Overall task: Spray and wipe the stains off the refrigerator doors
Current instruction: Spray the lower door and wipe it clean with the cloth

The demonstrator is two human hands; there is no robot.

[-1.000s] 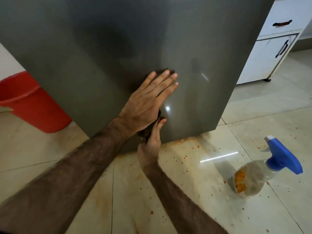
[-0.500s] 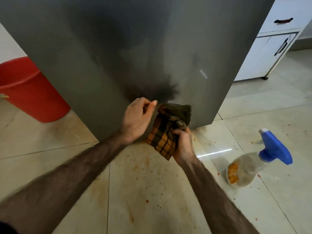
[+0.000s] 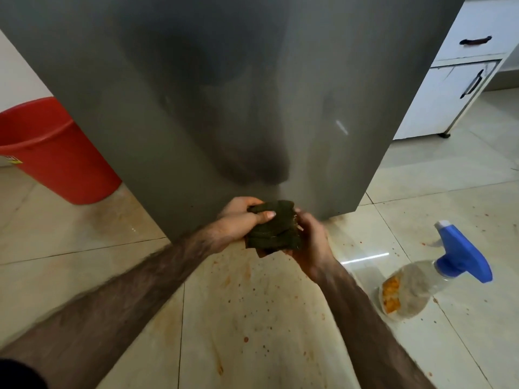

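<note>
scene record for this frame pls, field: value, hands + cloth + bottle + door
left hand: grips cloth, thumb on top
right hand: grips cloth from the right
cloth: dark green, folded, held off the door
refrigerator door: grey, dark wet patch low centre
spray bottle: lying on floor to the right, blue head, untouched
floor: tiled, orange spatter
bucket: red, left of refrigerator

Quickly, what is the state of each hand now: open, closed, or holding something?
Left hand: closed, gripping the folded dark cloth.
Right hand: closed, holding the same cloth from the other side.
</note>
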